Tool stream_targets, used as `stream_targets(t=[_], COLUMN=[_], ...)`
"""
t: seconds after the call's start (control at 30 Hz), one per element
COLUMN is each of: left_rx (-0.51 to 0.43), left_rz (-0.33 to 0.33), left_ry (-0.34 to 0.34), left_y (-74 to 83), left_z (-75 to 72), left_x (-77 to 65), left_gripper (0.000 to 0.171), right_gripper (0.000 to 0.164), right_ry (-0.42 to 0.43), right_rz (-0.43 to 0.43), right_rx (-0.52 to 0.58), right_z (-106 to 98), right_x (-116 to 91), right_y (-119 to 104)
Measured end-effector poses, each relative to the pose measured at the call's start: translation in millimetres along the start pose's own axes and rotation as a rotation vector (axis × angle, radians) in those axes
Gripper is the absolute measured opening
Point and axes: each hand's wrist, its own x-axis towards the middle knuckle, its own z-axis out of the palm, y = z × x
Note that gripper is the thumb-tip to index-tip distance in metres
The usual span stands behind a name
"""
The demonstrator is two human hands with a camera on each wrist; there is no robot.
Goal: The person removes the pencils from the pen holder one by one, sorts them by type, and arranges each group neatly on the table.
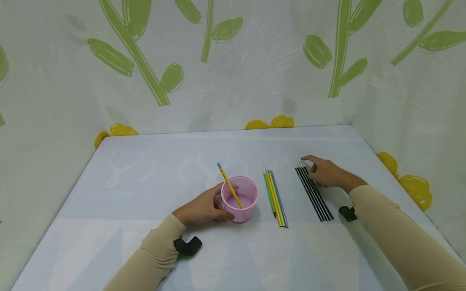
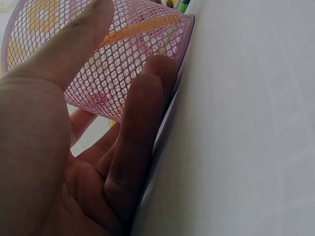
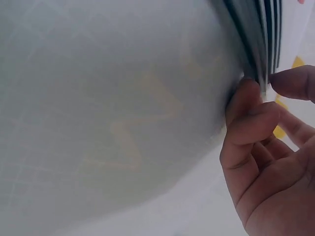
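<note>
Low at the table's middle, a pink mesh pencil cup (image 1: 240, 214) is held by my left hand (image 1: 204, 205), its thumb against the near side. The mesh wall (image 2: 113, 69) fills the upper left wrist view. One yellow pencil (image 1: 229, 184) with a blue end leans inside the cup. My right hand (image 1: 329, 173) is at the far end of a row of black pencils (image 1: 314, 194), index finger extended. In the right wrist view, thumb and a curled finger pinch at the end of a black pencil (image 3: 273, 34); the exact contact is partly hidden.
Between the cup and the black pencils lie several coloured pencils (image 1: 275, 198), green, yellow and blue, side by side. The pale patterned tabletop (image 1: 127, 173) meets walls with green leaf prints (image 1: 145, 72) at the back. A black wrist mount (image 1: 187, 246) sits under the left sleeve.
</note>
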Motion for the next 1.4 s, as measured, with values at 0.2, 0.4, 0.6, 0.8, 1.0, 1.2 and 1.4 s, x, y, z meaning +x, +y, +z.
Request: stream_targets(t=[0.2, 0.4, 0.6, 0.8, 1.0, 1.2, 1.4], left_rx=[-0.015, -0.012, 0.003, 0.008, 0.0, 0.004, -0.019], left_rz=[-0.013, -0.016, -0.015, -0.015, -0.011, -0.001, 0.004], left_ry=[0.012, 0.017, 0.017, 0.013, 0.008, 0.001, -0.008], left_y=[-1.6, -1.2, 0.1, 0.1, 0.8, 0.0, 0.2], left_z=[0.7, 0.7, 0.3, 0.0, -0.9, -0.4, -0.7], left_x=[-1.9, -2.3, -2.3, -1.1, -0.3, 0.4, 1.9], left_gripper=[0.078, 0.079, 0.078, 0.079, 0.078, 0.077, 0.077], right_gripper=[0.058, 0.051, 0.044, 0.04, 0.038, 0.037, 0.037], right_ry=[0.03, 0.126, 0.172, 0.2, 0.219, 0.239, 0.289], right_rz=[-0.015, -0.087, -0.176, -0.262, -0.359, -0.474, -0.568], right_rx=[-0.024, -0.037, -0.04, -0.029, -0.016, 0.023, 0.101], right_z=[-6, -7, -3, 8, 19, 26, 36], right_x=[-4, -11, -20, -29, -31, -33, -33], right_y=[-11, -35, -69, -103, -130, -151, -171])
